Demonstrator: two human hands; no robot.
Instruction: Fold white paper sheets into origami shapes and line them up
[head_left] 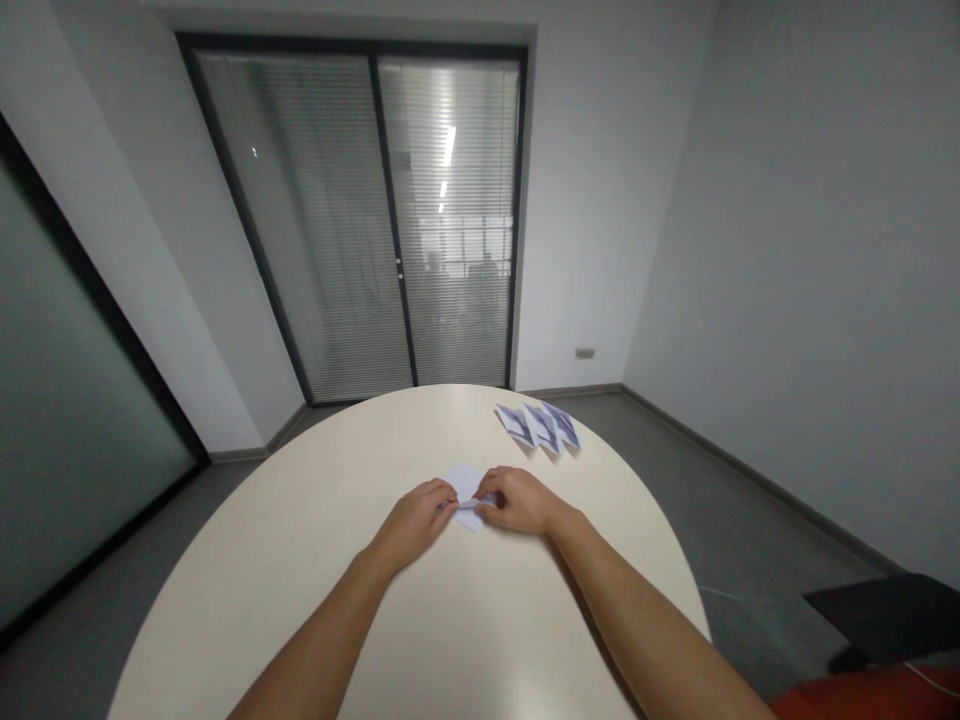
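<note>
A small sheet of white paper (466,481) lies on the round table in front of me, with a raised fold running across it. My left hand (417,522) pinches the fold's left end between thumb and fingers. At the right end, my right hand (517,499) grips the same fold, fingers curled and thumb underneath. Parts of the paper's left and right sides are hidden by my fingers. Beyond my right hand, three folded paper pieces (541,428) with grey-blue printed patterns overlap in a row.
The cream round table (300,580) fills the foreground. Past its far edge stands a glass partition with blinds (450,250) in a dark frame. A black flat object (889,615) and something red (862,695) are at the lower right, beside a thin white cable.
</note>
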